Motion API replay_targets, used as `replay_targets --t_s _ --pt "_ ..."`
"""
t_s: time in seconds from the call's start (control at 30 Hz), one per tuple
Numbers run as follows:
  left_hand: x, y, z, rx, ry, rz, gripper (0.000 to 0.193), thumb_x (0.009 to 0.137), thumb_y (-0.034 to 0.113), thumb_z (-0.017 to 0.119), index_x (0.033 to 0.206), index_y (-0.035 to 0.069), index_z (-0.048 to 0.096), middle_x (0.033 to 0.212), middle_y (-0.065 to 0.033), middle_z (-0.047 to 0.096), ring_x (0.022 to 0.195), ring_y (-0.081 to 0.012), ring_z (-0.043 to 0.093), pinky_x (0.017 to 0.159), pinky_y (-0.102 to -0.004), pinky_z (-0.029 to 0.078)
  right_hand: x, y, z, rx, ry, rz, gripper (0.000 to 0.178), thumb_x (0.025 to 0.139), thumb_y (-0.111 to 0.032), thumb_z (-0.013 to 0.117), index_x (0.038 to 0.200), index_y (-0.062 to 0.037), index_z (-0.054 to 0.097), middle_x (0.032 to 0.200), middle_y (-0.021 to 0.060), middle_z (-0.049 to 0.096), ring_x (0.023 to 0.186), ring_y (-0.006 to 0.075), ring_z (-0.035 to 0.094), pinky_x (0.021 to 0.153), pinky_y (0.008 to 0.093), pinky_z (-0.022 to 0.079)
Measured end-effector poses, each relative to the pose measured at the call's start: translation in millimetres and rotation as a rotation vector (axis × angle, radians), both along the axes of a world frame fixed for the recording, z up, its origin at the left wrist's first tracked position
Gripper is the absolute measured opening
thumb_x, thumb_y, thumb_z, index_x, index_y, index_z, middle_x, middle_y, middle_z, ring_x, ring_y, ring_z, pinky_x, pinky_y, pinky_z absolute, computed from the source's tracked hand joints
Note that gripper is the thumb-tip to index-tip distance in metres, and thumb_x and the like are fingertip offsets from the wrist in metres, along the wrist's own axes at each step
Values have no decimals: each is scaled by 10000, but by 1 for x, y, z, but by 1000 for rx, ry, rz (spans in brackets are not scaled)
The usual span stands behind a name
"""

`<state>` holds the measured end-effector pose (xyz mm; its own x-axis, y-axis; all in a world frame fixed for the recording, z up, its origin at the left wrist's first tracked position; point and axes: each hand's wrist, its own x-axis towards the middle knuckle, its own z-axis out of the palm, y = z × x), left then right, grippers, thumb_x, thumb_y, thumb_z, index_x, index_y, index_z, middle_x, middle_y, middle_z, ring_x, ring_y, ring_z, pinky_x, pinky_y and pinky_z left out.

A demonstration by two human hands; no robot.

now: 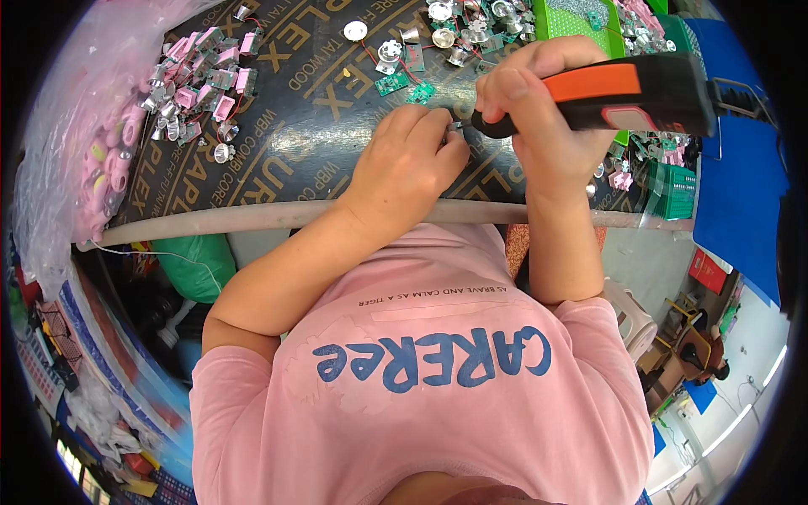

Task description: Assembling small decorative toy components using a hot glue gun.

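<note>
My right hand [547, 109] is wrapped round a black and orange cordless screwdriver [640, 94], whose dark nose points left toward my other hand. Close to that nose, my left hand [412, 156] rests over the black printed board [311, 143], fingers curled and pinched together. Whatever they hold is mostly hidden behind the fingers. Just beyond my hands lie green circuit boards [391, 83] with red wires, silver reflector cups and a white disc [355, 31].
A pile of pink housings with silver cups [198, 80] lies at the left. Clear plastic with pink parts [101, 172] covers the far left edge. At the back right stand a light-green tray [581, 29] and more parts; a green basket [671, 190] is nearer.
</note>
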<state>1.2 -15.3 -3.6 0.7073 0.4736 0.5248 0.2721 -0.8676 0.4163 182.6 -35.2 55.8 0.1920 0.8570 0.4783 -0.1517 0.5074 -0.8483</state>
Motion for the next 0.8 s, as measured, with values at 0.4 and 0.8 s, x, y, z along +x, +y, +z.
replay_targets --t_s 0.4,0.8 --pt "-4 16 15 -327 -215 -31 282 765 29 859 1016 49 732 1148 -85 732 1078 -318 652 943 -425 531 14 -14 35 -49 107 80 100 1048 -191 504 1055 -95 534 814 58 545 656 205 540 656 433 485" --pt "1 13 19 -368 -204 -3 221 737 79 869 864 99 689 990 -10 733 1008 -272 634 920 -432 461 14 -21 38 15 112 128 155 1064 -239 513 1107 -97 552 838 51 552 678 198 554 667 430 489"
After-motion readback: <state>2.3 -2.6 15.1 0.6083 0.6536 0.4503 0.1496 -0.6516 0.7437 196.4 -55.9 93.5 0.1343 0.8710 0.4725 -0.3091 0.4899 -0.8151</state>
